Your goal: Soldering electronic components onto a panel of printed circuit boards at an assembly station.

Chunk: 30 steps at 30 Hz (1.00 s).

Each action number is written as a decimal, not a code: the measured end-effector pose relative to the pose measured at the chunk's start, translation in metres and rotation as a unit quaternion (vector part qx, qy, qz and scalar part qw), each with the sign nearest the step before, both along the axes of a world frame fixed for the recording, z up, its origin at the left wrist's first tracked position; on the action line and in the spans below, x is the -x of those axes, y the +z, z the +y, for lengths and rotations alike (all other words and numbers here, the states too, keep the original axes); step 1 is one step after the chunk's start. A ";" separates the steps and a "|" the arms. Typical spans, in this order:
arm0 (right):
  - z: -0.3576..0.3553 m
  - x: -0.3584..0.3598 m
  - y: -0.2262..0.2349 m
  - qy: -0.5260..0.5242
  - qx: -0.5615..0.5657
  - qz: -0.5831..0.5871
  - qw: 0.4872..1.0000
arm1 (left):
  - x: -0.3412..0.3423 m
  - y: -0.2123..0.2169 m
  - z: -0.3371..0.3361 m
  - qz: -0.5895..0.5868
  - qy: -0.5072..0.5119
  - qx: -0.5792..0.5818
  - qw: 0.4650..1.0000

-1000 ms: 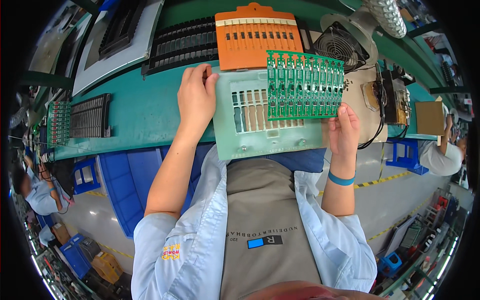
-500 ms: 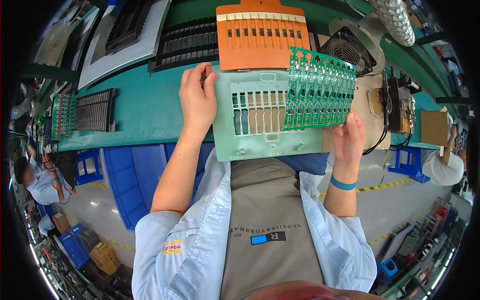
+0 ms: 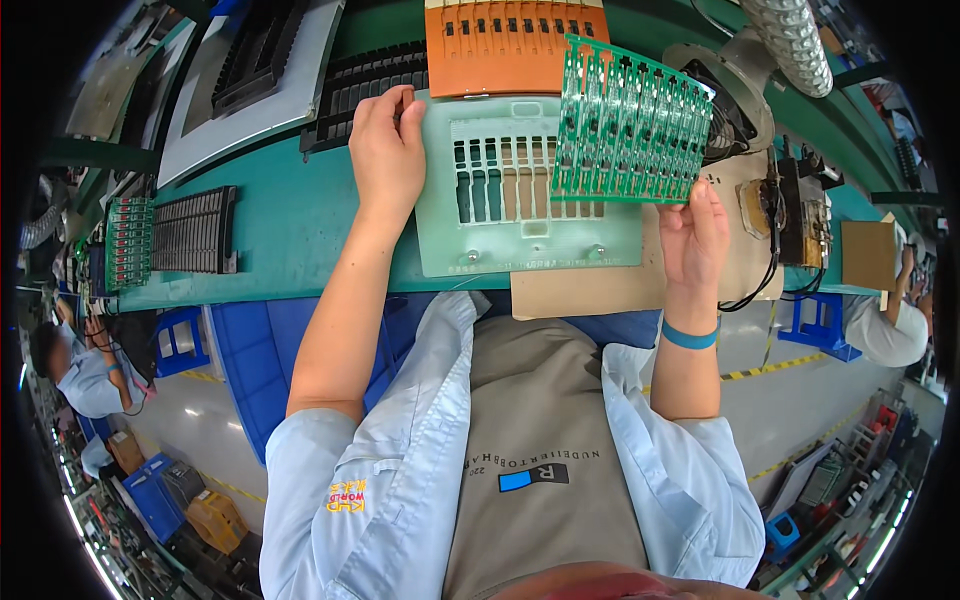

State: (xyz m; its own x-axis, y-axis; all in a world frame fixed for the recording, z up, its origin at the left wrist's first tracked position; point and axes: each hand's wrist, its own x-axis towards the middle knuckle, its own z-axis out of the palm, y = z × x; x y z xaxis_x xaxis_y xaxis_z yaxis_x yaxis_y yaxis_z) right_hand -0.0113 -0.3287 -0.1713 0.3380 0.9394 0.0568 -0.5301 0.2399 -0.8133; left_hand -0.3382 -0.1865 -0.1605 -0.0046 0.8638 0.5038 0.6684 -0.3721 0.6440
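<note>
At its lower right corner, a green circuit board panel [image 3: 625,130] is pinched between the thumb and fingers of my right hand [image 3: 692,235]. The panel is tilted and hangs over the right part of a pale green slotted plate [image 3: 437,230], hiding some of its slots. My left hand [image 3: 388,150] is closed at that plate's upper left edge, thumb up and fingers curled around the side. Against the plate's far edge lies an orange fixture board [image 3: 515,70] with a row of small black parts along it.
Under the plate's near right side is a cardboard sheet [image 3: 590,290]. Black slotted racks [image 3: 192,230] lie at the left and behind my left hand. A fan [image 3: 725,125] and a ribbed duct [image 3: 790,45] stand at the far right. Blue bins [image 3: 250,365] sit below the bench edge.
The pale green plate and orange board have slid away from me and slightly left, uncovering cardboard at the near side. My right hand has raised the circuit board panel farther away along with them.
</note>
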 end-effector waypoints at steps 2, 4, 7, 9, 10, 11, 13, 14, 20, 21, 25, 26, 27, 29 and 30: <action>0.006 0.002 0.003 0.004 -0.004 -0.002 1.000 | -0.002 -0.001 0.001 0.016 0.010 -0.004 1.000; 0.009 0.005 0.004 0.008 -0.005 -0.005 1.000 | -0.003 -0.003 0.001 0.031 0.020 -0.006 0.999; 0.012 0.000 -0.004 0.000 0.007 -0.016 1.000 | -0.003 -0.007 0.005 0.040 0.026 -0.004 0.999; 0.011 -0.001 -0.008 -0.011 0.016 -0.026 0.999 | -0.002 -0.009 0.005 0.050 0.029 -0.006 0.998; 0.011 0.000 -0.009 -0.010 0.021 -0.027 0.999 | -0.002 -0.009 0.004 0.050 0.030 -0.002 0.998; 0.010 0.001 -0.008 -0.017 0.024 -0.028 0.999 | -0.002 -0.007 0.004 0.057 0.031 0.008 0.998; 0.010 0.004 -0.006 -0.032 0.030 -0.031 0.999 | -0.002 -0.003 0.002 0.070 0.032 0.026 0.997; 0.009 0.005 -0.004 -0.040 0.033 -0.032 0.998 | -0.002 -0.003 0.002 0.077 0.031 0.034 0.996; -0.001 0.020 0.024 -0.042 0.031 -0.069 0.996 | 0.005 -0.001 -0.001 0.072 0.035 0.002 0.997; -0.003 0.022 0.027 -0.028 0.047 -0.072 0.996 | 0.006 -0.002 -0.001 0.069 0.031 0.000 0.997; -0.007 0.031 0.040 0.016 0.098 -0.080 0.992 | 0.010 -0.004 -0.002 0.060 0.022 -0.003 0.998; -0.008 0.035 0.046 0.023 0.123 -0.086 0.988 | 0.011 -0.002 -0.005 0.057 0.011 0.001 0.998; -0.008 0.039 0.051 0.028 0.147 -0.091 0.984 | 0.011 -0.001 -0.009 0.053 0.000 0.004 0.999; -0.006 0.045 0.056 0.039 0.196 -0.101 0.975 | 0.011 0.002 -0.017 0.046 -0.022 0.010 0.999; -0.006 0.046 0.055 0.038 0.198 -0.101 0.974 | 0.013 0.004 -0.023 0.046 -0.023 0.011 0.999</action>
State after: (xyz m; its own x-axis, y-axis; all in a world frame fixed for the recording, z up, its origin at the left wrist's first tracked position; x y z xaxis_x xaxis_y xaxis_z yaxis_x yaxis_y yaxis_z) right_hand -0.0577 -0.3348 -0.1162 0.2861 0.9233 -0.2561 -0.3528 -0.1470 -0.9241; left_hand -0.3509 -0.2090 -0.1567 0.0808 0.8728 0.4813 0.7071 -0.3906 0.5895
